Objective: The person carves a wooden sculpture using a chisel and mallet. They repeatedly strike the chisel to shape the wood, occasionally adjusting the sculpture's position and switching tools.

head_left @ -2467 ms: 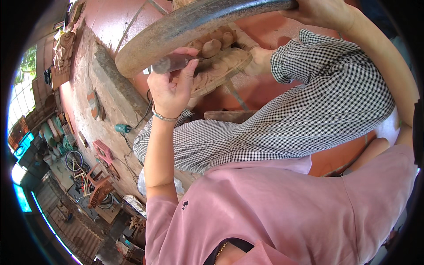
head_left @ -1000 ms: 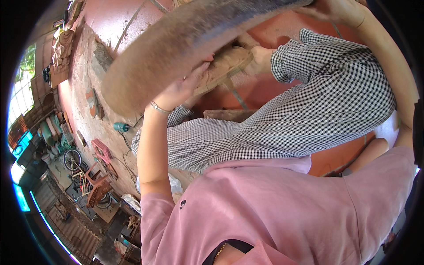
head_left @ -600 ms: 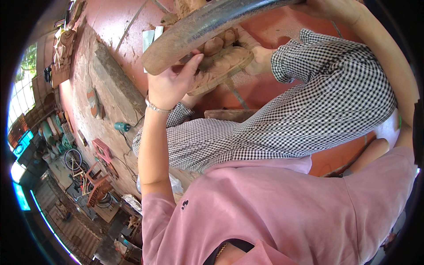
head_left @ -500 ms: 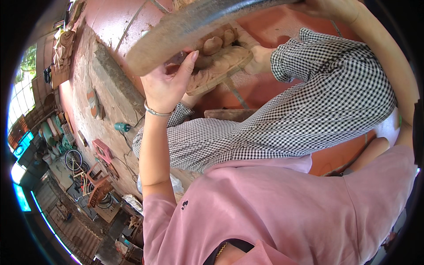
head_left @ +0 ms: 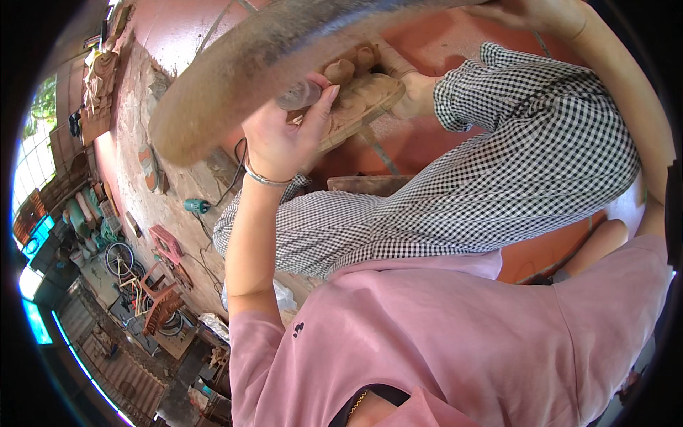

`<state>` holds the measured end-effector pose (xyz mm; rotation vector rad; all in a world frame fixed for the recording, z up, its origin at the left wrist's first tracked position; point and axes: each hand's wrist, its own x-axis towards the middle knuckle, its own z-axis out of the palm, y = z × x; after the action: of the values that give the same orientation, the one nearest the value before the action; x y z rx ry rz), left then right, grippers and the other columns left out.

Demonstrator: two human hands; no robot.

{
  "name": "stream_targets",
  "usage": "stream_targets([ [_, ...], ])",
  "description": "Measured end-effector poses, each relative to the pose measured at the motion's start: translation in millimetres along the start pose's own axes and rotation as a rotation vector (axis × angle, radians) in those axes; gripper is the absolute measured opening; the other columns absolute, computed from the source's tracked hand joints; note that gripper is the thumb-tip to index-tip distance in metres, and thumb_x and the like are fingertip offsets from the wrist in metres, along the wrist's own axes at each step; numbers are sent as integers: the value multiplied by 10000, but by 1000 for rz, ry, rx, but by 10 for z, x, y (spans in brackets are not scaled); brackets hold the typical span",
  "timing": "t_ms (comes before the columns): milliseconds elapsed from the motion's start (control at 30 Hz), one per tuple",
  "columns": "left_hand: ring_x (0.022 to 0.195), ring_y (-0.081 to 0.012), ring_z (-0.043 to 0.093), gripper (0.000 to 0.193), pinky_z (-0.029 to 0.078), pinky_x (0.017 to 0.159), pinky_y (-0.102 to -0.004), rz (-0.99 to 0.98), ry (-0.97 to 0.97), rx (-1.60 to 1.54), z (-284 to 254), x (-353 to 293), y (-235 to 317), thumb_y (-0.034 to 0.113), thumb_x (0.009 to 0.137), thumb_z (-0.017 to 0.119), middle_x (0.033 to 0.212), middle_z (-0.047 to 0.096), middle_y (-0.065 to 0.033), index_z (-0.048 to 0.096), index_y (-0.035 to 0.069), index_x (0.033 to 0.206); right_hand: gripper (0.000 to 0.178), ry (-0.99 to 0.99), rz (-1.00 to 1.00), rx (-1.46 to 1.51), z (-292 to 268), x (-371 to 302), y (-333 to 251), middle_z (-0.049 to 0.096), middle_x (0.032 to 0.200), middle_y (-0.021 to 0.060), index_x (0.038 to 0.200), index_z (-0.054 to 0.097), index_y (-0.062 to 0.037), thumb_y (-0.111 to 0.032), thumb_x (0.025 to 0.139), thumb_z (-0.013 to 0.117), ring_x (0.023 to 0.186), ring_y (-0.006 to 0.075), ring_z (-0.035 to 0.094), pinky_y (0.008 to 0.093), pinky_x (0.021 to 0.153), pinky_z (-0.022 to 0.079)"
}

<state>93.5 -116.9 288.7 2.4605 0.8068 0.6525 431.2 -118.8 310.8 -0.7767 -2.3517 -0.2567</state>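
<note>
A long, brown wooden club-like mallet (head_left: 228, 92) slants across the top of the view, its thick rounded end at the left. My right hand (head_left: 544, 16), partly cut off by the upper edge, is closed round its thin end. Below the club, my left hand (head_left: 277, 142) grips what looks like a chisel (head_left: 299, 95); only its round greyish butt shows, and its blade is hidden. Beyond that hand lies a brown wood carving (head_left: 373, 96) with rounded lumps, near my foot. Part of the carving is covered by the club and my left hand.
My legs in checked trousers (head_left: 455, 178) are folded on the red tiled floor. A wooden board (head_left: 366, 184) lies between them. To the left are a green corded tool (head_left: 197, 206), sandals (head_left: 148, 168), a pink plastic item (head_left: 165, 244), a brown chair (head_left: 162, 307) and a bicycle (head_left: 119, 258).
The club's thick end has swung left and toward me, looking larger and uncovering the chisel's butt. My left hand has shifted slightly right, still gripping.
</note>
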Motion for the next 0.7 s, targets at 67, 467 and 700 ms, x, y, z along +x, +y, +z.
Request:
stream_targets([
  [67, 842, -113, 696, 144, 546, 752, -245, -5, 17, 33, 59, -41, 29, -16, 840, 751, 924, 714, -54, 686, -12, 968, 631, -12, -44, 13, -33, 65, -21, 671, 864, 68, 1318, 566, -82, -211, 738, 781, 663, 235, 663, 335, 543, 511],
  [467, 764, -112, 701, 133, 565, 709, -255, 67, 50, 81, 179, -13, -109, 32, 848, 759, 846, 721, -48, 679, -1, 949, 577, -214, -8, -301, -48, -47, -15, 618, 799, 57, 1279, 606, -119, -218, 735, 769, 642, 247, 641, 346, 520, 497],
  [700, 778, -90, 691, 183, 575, 649, -235, 3, -4, 46, 221, -42, -182, 13, 838, 761, 864, 712, -57, 653, -17, 983, 595, -161, 44, -219, 9, -55, -31, 634, 856, 54, 1289, 598, -127, -210, 725, 769, 686, 253, 656, 359, 546, 519],
])
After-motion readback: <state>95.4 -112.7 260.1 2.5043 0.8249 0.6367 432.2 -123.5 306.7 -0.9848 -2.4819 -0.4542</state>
